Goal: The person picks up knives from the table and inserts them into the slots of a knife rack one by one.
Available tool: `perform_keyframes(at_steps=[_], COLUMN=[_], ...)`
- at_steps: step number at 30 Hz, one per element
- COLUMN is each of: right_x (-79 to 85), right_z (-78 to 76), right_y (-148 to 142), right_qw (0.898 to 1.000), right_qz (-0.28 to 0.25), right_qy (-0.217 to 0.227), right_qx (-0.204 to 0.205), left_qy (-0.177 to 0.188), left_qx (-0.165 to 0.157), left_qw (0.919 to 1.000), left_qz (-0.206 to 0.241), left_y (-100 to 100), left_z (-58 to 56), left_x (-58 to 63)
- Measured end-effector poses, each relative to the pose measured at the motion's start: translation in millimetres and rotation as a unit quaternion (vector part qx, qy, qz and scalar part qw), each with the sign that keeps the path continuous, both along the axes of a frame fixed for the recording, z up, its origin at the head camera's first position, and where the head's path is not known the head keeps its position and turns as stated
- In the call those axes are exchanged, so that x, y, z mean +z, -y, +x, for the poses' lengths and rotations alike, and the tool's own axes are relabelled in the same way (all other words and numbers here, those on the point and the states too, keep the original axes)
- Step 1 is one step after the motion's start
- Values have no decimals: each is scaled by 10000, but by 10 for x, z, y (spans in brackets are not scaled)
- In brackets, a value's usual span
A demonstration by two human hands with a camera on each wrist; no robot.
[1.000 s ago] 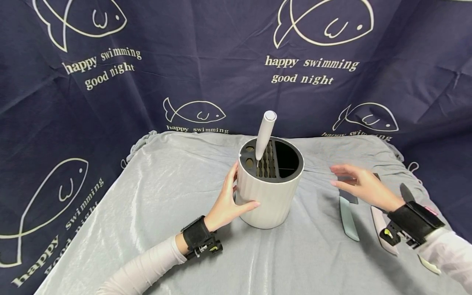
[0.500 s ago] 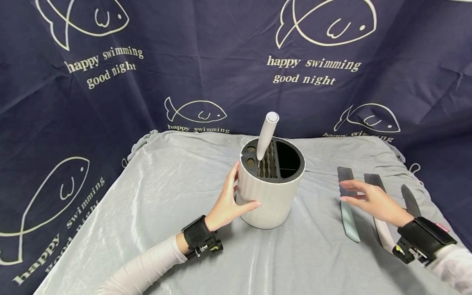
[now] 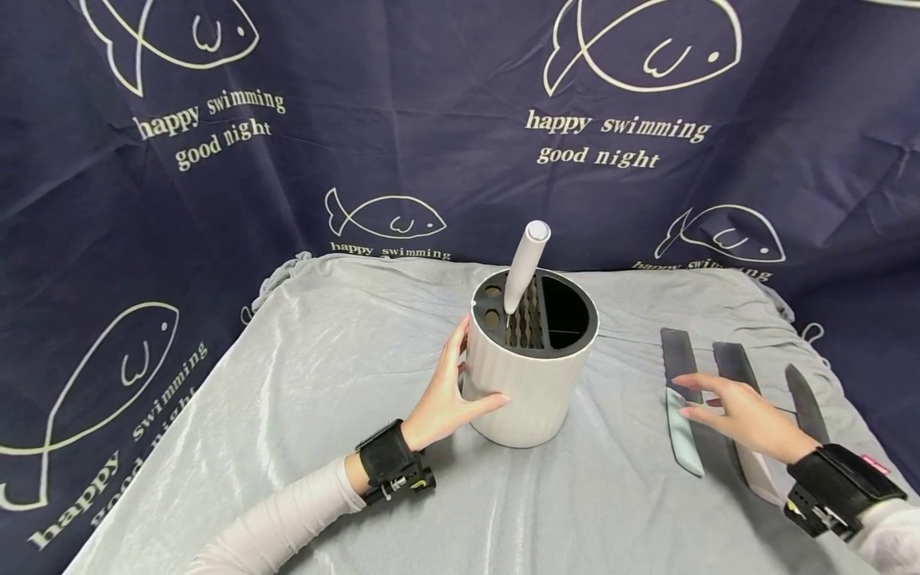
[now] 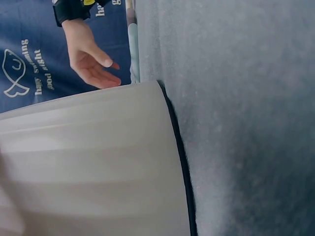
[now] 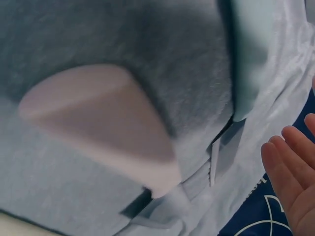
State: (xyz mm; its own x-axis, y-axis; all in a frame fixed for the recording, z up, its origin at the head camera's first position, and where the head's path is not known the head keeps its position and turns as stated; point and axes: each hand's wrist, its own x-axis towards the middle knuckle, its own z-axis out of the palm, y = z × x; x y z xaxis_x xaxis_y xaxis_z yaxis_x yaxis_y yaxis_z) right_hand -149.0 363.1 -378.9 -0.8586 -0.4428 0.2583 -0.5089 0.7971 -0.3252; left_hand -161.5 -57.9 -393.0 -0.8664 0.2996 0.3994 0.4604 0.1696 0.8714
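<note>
A round off-white knife block [image 3: 528, 399] with a black slotted top stands mid-table. My left hand [image 3: 440, 409] grips its left side, thumb across the front and fingers behind. From the slots a white-handled knife [image 3: 527, 259] rises, leaning slightly right. My right hand [image 3: 747, 419] is over a serrated knife with a light green handle [image 3: 686, 443]; its fingers are loosely bent, thumb apart, holding nothing. In the right wrist view the green handle [image 5: 251, 54] appears separate from the fingers [image 5: 290, 162]. Partly hidden under that hand lies a knife with a pale pink handle [image 5: 113, 123].
Farther right is another dark-bladed knife [image 3: 806, 399], its handle hidden by my wrist. A small red tag [image 3: 875, 465] shows beside the wrist strap. Grey cloth [image 3: 345, 351] covers the table, and a navy fish-print curtain [image 3: 460, 128] hangs behind.
My right hand has moved right and nearer to me, over the green handle, uncovering the blades of the green- and pink-handled knives. The left hand keeps its grip on the knife block.
</note>
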Motion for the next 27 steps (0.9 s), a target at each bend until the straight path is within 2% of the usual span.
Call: perform_keyframes(at_steps=[7, 17, 24, 27], right_x=[-62, -153, -215, -251], right_z=[20, 9, 2, 8], right_y=[-47, -72, -38, -33], right_qw=[9963, 9845, 9773, 9725], right_qz=[782, 1186, 1624, 1707], right_qy=[-310, -1139, -1086, -1289], right_qx=[159, 615, 819, 918], left_qy=[-6, 7, 15, 12], left_qx=[-16, -2, 14, 9], left_qw=[10000, 10000, 10000, 10000], left_qz=[-39, -69, -32, -17], left_y=[-5, 1, 7, 8], left_z=[-1, -1, 1, 3], left_x=[1, 0, 2, 2])
